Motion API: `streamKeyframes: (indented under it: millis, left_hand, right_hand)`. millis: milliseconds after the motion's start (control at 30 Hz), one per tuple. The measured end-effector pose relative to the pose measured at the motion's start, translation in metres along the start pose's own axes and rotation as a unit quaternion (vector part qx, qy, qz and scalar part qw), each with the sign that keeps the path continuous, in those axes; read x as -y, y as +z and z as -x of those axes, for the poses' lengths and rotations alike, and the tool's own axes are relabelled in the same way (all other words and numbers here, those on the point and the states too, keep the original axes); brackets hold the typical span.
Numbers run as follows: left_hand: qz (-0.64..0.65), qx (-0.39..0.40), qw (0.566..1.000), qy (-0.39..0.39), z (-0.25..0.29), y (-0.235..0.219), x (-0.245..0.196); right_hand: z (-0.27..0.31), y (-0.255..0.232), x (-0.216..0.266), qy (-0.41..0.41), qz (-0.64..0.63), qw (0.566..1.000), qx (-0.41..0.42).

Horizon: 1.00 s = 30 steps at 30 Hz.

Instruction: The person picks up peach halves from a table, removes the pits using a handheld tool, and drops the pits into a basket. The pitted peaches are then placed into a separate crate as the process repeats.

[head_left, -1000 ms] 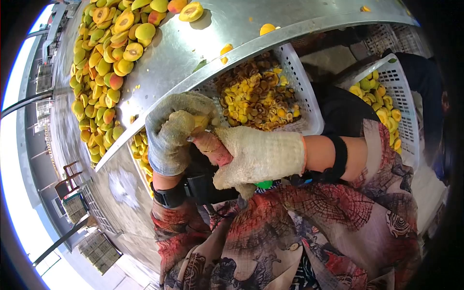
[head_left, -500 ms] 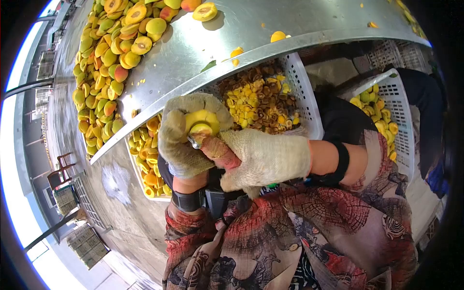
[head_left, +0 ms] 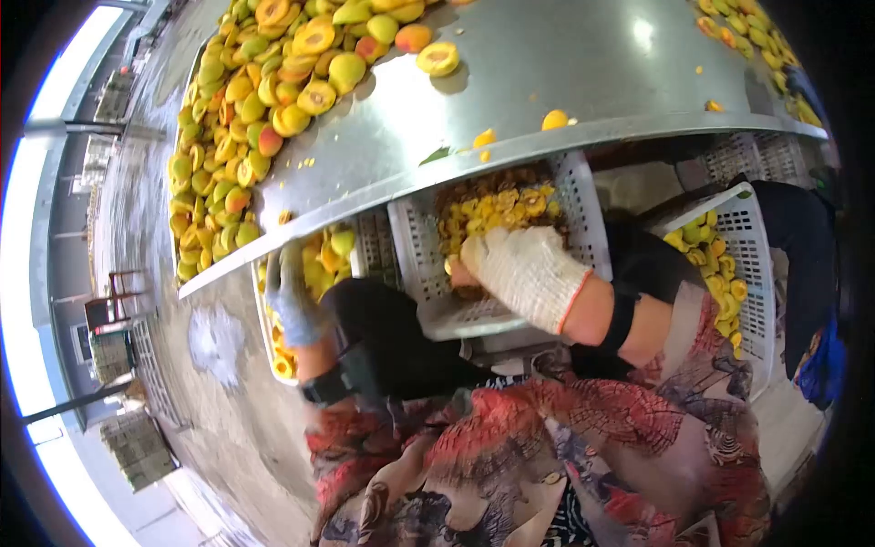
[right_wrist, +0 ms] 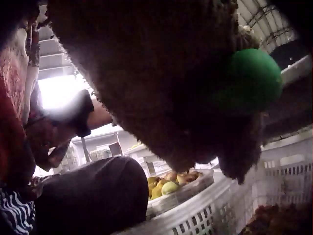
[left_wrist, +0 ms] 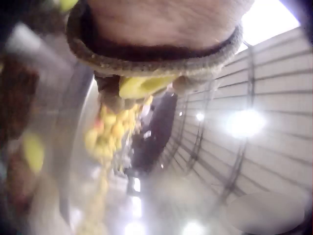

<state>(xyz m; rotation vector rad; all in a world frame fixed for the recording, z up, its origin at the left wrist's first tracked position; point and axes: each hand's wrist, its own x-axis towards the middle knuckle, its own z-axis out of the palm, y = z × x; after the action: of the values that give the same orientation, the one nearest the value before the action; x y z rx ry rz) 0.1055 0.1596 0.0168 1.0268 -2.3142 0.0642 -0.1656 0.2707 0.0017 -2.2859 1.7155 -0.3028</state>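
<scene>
My gloved left hand (head_left: 296,296), blurred, is over the crate of yellow peach halves (head_left: 284,365) below the table edge. In the left wrist view a yellow-green peach half (left_wrist: 144,87) shows between its fingers; the head view hides it. My gloved right hand (head_left: 527,273) hangs over a white crate (head_left: 437,321) of brown pits and yellow scraps (head_left: 501,208). It grips a pitting tool, whose rounded green handle (right_wrist: 257,81) juts from the palm in the right wrist view; the tip is hidden. A bit of yellow fruit (head_left: 450,264) shows at its thumb.
A metal table (head_left: 519,82) stands in front, with a heap of peach halves (head_left: 237,137) on its left and more (head_left: 752,36) at far right. Another white crate of yellow halves (head_left: 706,232) is at right. A black-clad knee (head_left: 378,319) lies between the crates.
My hands, together around a peach half before, have parted. The left moved down and left to its crate; the right moved right, over the pit crate. The head view has shifted.
</scene>
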Motion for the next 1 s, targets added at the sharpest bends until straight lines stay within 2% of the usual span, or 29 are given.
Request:
streamKeyframes:
  millis: [33, 67, 100, 133, 200, 233, 267, 333, 367, 400, 433, 467, 533, 600, 667, 733, 767, 800, 833, 867, 900, 933, 1000]
  left_hand:
    - [0.250, -0.016, 0.907, -0.338, 0.028, 0.010, 0.045]
    - [0.224, -0.041, 0.909, -0.349, 0.029, 0.005, 0.058]
    - [0.306, -0.074, 0.855, -0.412, 0.016, -0.003, 0.049]
    - [0.295, -0.040, 0.850, -0.436, -0.001, -0.011, 0.042]
    - [0.325, 0.023, 0.873, -0.363, -0.055, -0.012, 0.001]
    - [0.314, 0.077, 0.876, -0.358, -0.084, -0.006, -0.009]
    - [0.317, 0.092, 0.883, -0.333, -0.111, 0.006, -0.025]
    - [0.256, 0.149, 0.917, -0.268, -0.159, 0.047, -0.028]
    - [0.179, 0.193, 0.938, -0.224, -0.185, 0.064, -0.036]
    - [0.213, 0.218, 0.924, -0.232, -0.203, 0.096, -0.028]
    - [0.178, 0.243, 0.931, -0.209, -0.220, 0.130, -0.016]
    - [0.122, 0.261, 0.941, -0.178, -0.236, 0.156, -0.014]
    - [0.137, 0.262, 0.941, -0.163, -0.251, 0.213, 0.003]
    - [0.066, 0.293, 0.945, -0.130, -0.257, 0.221, -0.017]
    - [0.072, 0.322, 0.939, -0.098, -0.256, 0.250, -0.004]
    - [0.120, 0.395, 0.896, -0.165, -0.252, 0.267, 0.010]
    - [0.111, 0.375, 0.909, -0.147, -0.243, 0.285, 0.031]
    - [0.108, 0.376, 0.909, -0.146, -0.240, 0.267, 0.017]
    - [0.231, 0.336, 0.883, -0.232, -0.231, 0.247, 0.003]
    - [0.348, 0.286, 0.836, -0.313, -0.223, 0.219, -0.017]
    - [0.400, 0.230, 0.810, -0.362, -0.218, 0.194, -0.034]
    - [0.396, 0.229, 0.811, -0.365, -0.213, 0.175, -0.037]
    - [0.573, 0.186, 0.680, -0.418, -0.197, 0.144, -0.033]
  right_hand:
    - [0.000, -0.009, 0.002, 0.026, 0.016, 0.999, -0.012]
    - [-0.001, -0.002, -0.003, 0.031, 0.069, 0.997, -0.033]
    - [-0.005, -0.002, -0.009, 0.040, 0.034, 0.999, 0.010]
    - [-0.009, -0.004, -0.013, 0.047, -0.003, 0.998, 0.052]
    - [-0.010, -0.011, -0.009, 0.065, 0.007, 0.996, 0.054]
    - [-0.009, -0.013, -0.007, 0.077, 0.013, 0.995, 0.060]
    - [-0.010, -0.014, -0.008, 0.082, 0.017, 0.995, 0.056]
    - [-0.011, -0.010, -0.012, 0.095, -0.008, 0.992, 0.085]
    - [-0.006, 0.000, -0.014, 0.045, -0.021, 0.998, 0.040]
    - [-0.006, -0.008, -0.009, 0.065, -0.002, 0.995, 0.070]
    - [-0.006, -0.009, -0.008, 0.053, -0.008, 0.995, 0.080]
    - [-0.006, -0.010, -0.009, 0.041, -0.015, 0.995, 0.091]
    - [-0.012, -0.024, -0.009, 0.064, -0.031, 0.980, 0.187]
    - [-0.016, -0.025, -0.014, 0.098, -0.055, 0.978, 0.176]
    - [-0.021, -0.026, -0.020, 0.092, -0.108, 0.960, 0.240]
    - [-0.015, -0.023, -0.021, 0.097, -0.133, 0.961, 0.220]
    - [-0.011, -0.028, -0.020, 0.088, -0.076, 0.975, 0.190]
    - [-0.008, -0.032, -0.019, 0.078, -0.018, 0.984, 0.158]
    - [-0.005, -0.036, -0.020, 0.077, -0.022, 0.985, 0.156]
    - [-0.004, -0.040, -0.023, 0.100, -0.024, 0.986, 0.131]
    - [-0.003, -0.042, -0.027, 0.122, -0.026, 0.986, 0.107]
    - [-0.001, -0.042, -0.034, 0.115, -0.030, 0.990, 0.079]
    - [0.005, -0.072, -0.036, 0.134, -0.048, 0.990, -0.012]
